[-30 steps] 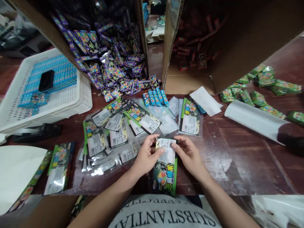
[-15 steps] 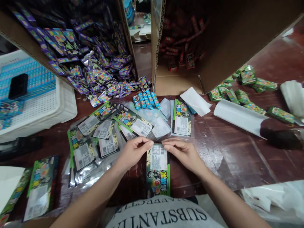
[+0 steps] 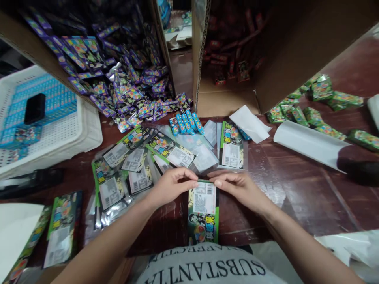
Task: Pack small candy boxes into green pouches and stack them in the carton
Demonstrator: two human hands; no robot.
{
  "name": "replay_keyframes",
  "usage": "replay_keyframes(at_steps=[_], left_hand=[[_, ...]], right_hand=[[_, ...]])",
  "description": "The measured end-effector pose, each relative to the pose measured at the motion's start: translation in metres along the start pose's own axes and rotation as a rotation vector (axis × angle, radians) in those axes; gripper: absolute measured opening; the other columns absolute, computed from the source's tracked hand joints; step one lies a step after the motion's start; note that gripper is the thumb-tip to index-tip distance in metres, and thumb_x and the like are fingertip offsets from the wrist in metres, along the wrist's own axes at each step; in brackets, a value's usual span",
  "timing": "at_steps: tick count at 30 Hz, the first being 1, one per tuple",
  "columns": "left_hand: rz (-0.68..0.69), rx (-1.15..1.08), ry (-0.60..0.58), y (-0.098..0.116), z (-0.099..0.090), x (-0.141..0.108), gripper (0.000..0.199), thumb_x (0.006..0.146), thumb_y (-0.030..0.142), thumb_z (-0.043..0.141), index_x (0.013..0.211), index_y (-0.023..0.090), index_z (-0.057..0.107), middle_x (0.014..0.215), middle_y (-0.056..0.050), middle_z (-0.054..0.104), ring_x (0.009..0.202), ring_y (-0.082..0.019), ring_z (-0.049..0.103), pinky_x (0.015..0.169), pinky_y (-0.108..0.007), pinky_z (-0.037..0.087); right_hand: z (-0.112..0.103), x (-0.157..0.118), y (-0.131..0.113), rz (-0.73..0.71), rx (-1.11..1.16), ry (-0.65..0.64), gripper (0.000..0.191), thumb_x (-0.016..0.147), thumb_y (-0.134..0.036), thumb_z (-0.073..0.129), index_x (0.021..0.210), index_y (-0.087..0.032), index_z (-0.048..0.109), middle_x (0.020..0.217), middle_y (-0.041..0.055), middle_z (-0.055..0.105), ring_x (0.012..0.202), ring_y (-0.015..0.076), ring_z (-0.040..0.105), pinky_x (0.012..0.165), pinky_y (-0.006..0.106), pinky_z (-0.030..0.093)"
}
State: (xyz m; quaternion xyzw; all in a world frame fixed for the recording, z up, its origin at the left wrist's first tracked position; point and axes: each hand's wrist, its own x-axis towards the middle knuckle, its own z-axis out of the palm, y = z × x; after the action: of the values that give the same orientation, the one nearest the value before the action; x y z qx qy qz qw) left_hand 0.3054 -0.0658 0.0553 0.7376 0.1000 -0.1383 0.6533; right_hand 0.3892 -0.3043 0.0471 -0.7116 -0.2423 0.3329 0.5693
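Observation:
A green and black printed packet [image 3: 203, 209] lies upright before me, its white label side toward the far end. My left hand [image 3: 174, 184] pinches the packet's far left corner between thumb and fingers. At the far right corner, my right hand [image 3: 237, 187] grips the same edge with thumb and fingers. Several similar packets [image 3: 137, 171] in clear sleeves overlap to the left, and another packet [image 3: 232, 148] lies beyond my right hand. Small blue candy packs [image 3: 186, 122] rest on the sleeves farther back.
Behind stand a cardboard box of purple packs [image 3: 130, 79] and a box with red packs [image 3: 227, 98]. A white basket [image 3: 89, 122] holding a phone [image 3: 34, 108] is at left. Green packs [image 3: 314, 118] and a curled white sheet [image 3: 310, 146] lie at right.
The whole view has shifted, so things appear a little farther right. Both hands stay at the packet's far edge, with little change in their grip.

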Motion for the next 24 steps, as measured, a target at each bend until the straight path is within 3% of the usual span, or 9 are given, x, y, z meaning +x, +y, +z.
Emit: replay_keyframes(at_steps=[2, 4, 7, 9, 13, 16, 18, 21, 24], left_hand=[[0.023, 0.131, 0.023, -0.002, -0.002, 0.001, 0.013, 0.085, 0.032, 0.070, 0.084, 0.020, 0.070, 0.087, -0.003, 0.073, 0.082, -0.018, 0.067, 0.078, -0.033, 0.052], [0.085, 0.312, 0.027, -0.004, -0.002, 0.004, 0.012, 0.091, 0.029, 0.064, 0.085, 0.021, 0.069, 0.086, -0.002, 0.072, 0.083, -0.018, 0.067, 0.080, -0.034, 0.052], [0.244, 0.559, 0.039, -0.009, 0.002, 0.009, 0.014, 0.095, 0.025, 0.058, 0.088, 0.022, 0.070, 0.101, -0.004, 0.071, 0.096, -0.020, 0.068, 0.089, -0.039, 0.053], [0.344, 0.649, 0.061, -0.010, 0.006, 0.010, 0.014, 0.097, 0.024, 0.057, 0.094, 0.023, 0.071, 0.116, -0.006, 0.068, 0.110, -0.022, 0.066, 0.097, -0.042, 0.053], [0.428, 0.652, 0.199, 0.010, 0.010, 0.016, 0.020, 0.094, 0.031, 0.064, 0.114, 0.025, 0.068, 0.135, -0.008, 0.061, 0.128, -0.025, 0.057, 0.110, -0.049, 0.047], [0.466, 0.446, 0.290, 0.040, 0.011, 0.031, 0.058, 0.083, 0.038, 0.079, 0.135, 0.027, 0.055, 0.150, -0.009, 0.049, 0.141, -0.030, 0.045, 0.120, -0.056, 0.035], [0.447, 0.193, 0.208, 0.057, 0.014, 0.045, 0.084, 0.073, 0.037, 0.086, 0.145, 0.027, 0.044, 0.154, -0.012, 0.045, 0.142, -0.033, 0.044, 0.117, -0.055, 0.038], [0.293, -0.100, -0.037, 0.068, 0.025, 0.062, 0.086, 0.069, 0.032, 0.087, 0.144, 0.025, 0.045, 0.131, -0.014, 0.064, 0.111, -0.029, 0.067, 0.088, -0.043, 0.058], [0.161, -0.213, -0.020, 0.061, 0.039, 0.067, 0.059, 0.077, 0.031, 0.081, 0.130, 0.021, 0.057, 0.091, -0.005, 0.072, 0.072, -0.016, 0.068, 0.061, -0.028, 0.054]], right_hand=[[-0.012, 0.007, 0.002, -0.183, -0.281, 0.096, 0.028, 0.091, -0.045, 0.068, 0.114, -0.030, 0.075, 0.133, 0.0087, 0.066, 0.123, 0.0279, 0.062, 0.106, 0.055, 0.049], [-0.035, 0.021, 0.008, -0.298, -0.637, 0.338, 0.043, 0.090, -0.044, 0.069, 0.129, -0.027, 0.067, 0.144, 0.0141, 0.055, 0.132, 0.0330, 0.051, 0.110, 0.060, 0.042], [-0.083, 0.046, 0.016, -0.218, -0.947, 0.704, 0.057, 0.088, -0.047, 0.069, 0.136, -0.018, 0.059, 0.144, 0.0216, 0.052, 0.136, 0.0418, 0.043, 0.109, 0.068, 0.035], [-0.111, 0.055, 0.020, -0.139, -0.950, 0.762, 0.053, 0.087, -0.048, 0.067, 0.128, -0.015, 0.063, 0.131, 0.0219, 0.062, 0.132, 0.0445, 0.046, 0.106, 0.071, 0.035], [-0.134, 0.041, 0.009, -0.111, -0.802, 0.686, 0.040, 0.095, -0.048, 0.052, 0.115, -0.017, 0.068, 0.103, 0.0140, 0.074, 0.101, 0.0346, 0.066, 0.092, 0.055, 0.051], [-0.128, 0.017, -0.013, -0.025, -0.397, 0.345, 0.039, 0.095, -0.053, 0.053, 0.099, -0.020, 0.072, 0.090, 0.0068, 0.076, 0.082, 0.0255, 0.069, 0.076, 0.038, 0.056], [-0.120, 0.003, -0.025, 0.064, -0.166, 0.125, 0.037, 0.088, -0.055, 0.063, 0.087, -0.020, 0.074, 0.084, 0.0047, 0.075, 0.078, 0.0239, 0.069, 0.072, 0.035, 0.056], [-0.107, -0.008, -0.034, 0.125, -0.108, 0.079, 0.034, 0.083, -0.055, 0.070, 0.087, -0.023, 0.077, 0.085, 0.0042, 0.076, 0.078, 0.0238, 0.069, 0.068, 0.033, 0.056], [-0.095, -0.011, -0.029, 0.034, -0.154, 0.143, 0.038, 0.086, -0.054, 0.068, 0.112, -0.026, 0.073, 0.108, 0.0063, 0.075, 0.094, 0.0260, 0.070, 0.077, 0.036, 0.057]])
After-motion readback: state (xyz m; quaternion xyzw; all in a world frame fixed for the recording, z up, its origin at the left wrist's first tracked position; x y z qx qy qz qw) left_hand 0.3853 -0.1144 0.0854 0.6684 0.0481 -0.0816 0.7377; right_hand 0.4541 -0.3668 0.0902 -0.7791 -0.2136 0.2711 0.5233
